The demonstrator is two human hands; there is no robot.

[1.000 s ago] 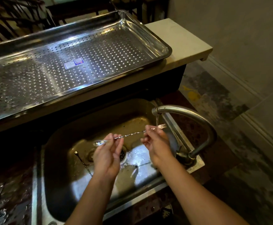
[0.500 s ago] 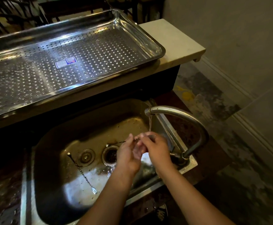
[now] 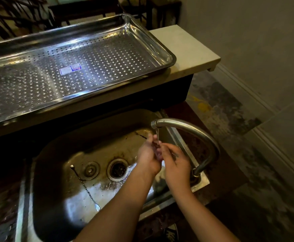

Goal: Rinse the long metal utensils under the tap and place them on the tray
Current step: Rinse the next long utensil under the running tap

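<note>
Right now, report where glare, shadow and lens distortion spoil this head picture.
Head view: strong glare streaks the perforated tray and the wet floor of the sink; its left wall falls into deep shadow; wide-angle bending curves the tray's edges and the counter; the long utensil pinched by the left hand and right hand under the tap is dim and barely readable.

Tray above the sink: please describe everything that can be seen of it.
The tray is a long, shallow pan of shiny steel with a raised rim and rounded corners. Small round holes cover its floor, which bears a blue-and-white sticker. It lies flat on the pale ledge behind the sink, its left end out of frame. Only the ledge touches it.
</note>
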